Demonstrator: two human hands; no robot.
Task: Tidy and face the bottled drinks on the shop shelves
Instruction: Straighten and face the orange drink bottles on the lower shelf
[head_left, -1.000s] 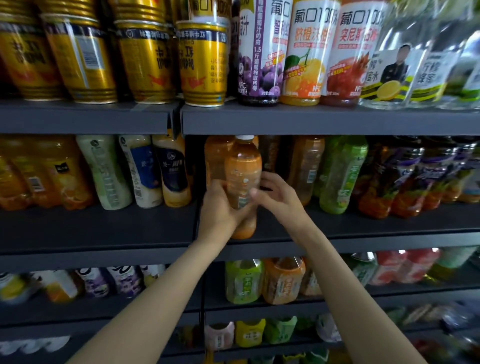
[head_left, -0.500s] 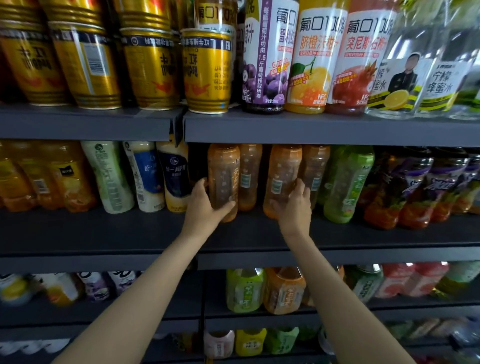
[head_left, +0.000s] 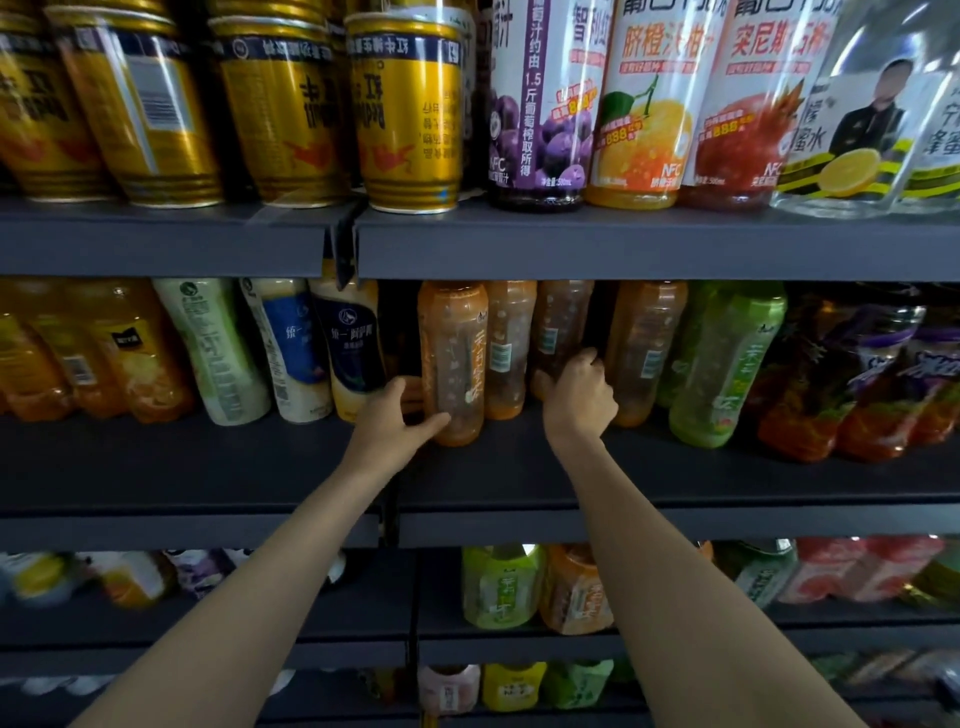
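Several orange drink bottles stand on the middle shelf (head_left: 498, 467). My left hand (head_left: 395, 426) grips the base of the front left orange bottle (head_left: 453, 358), thumb across its front. My right hand (head_left: 579, 397) is curled round the lower part of a bottle further back, the third orange bottle (head_left: 558, 322). Between the two stands another orange bottle (head_left: 508, 348), and a fourth orange bottle (head_left: 641, 348) stands just right of my right hand. The bottle tops are hidden behind the shelf above.
Green bottles (head_left: 722, 364) stand right of the orange ones, cream and blue bottles (head_left: 343, 348) to the left. Gold cans (head_left: 405, 114) and tall juice bottles (head_left: 644, 104) fill the upper shelf. More bottles sit on the lower shelves (head_left: 519, 644).
A second ago both hands held one orange bottle at the shelf front. It now stands in the row. My right hand has shifted left from the fourth bottle onto the third.
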